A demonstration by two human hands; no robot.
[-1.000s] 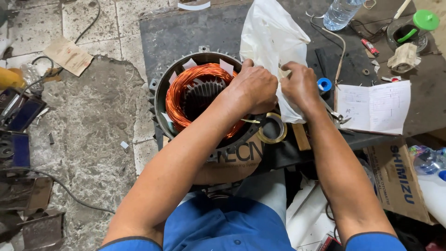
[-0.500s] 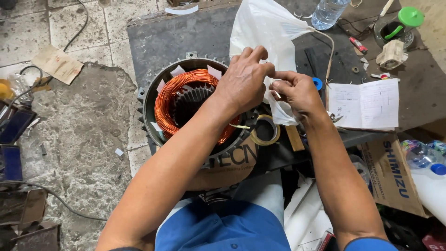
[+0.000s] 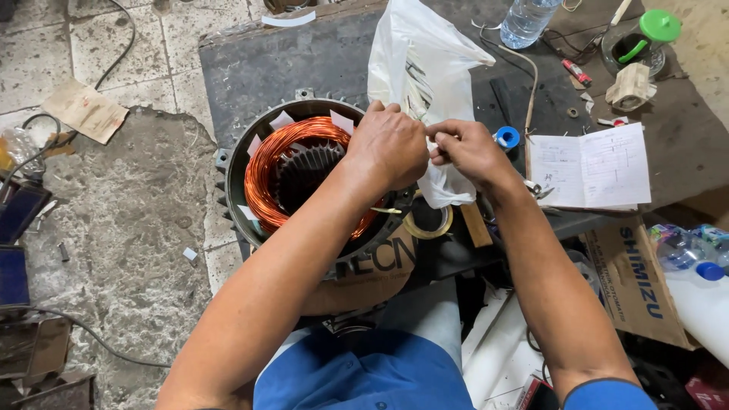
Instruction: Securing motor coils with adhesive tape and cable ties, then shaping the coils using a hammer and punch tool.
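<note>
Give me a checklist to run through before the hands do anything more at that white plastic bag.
1. Left hand at the white plastic bag: ok.
2. Right hand pinching the bag's edge: ok.
3. What the fingertips hold: cannot tell.
4. Motor stator upright, copper windings exposed: ok.
5. Tape roll within reach beside the stator: ok.
6. Open notebook clear of both hands: ok.
</note>
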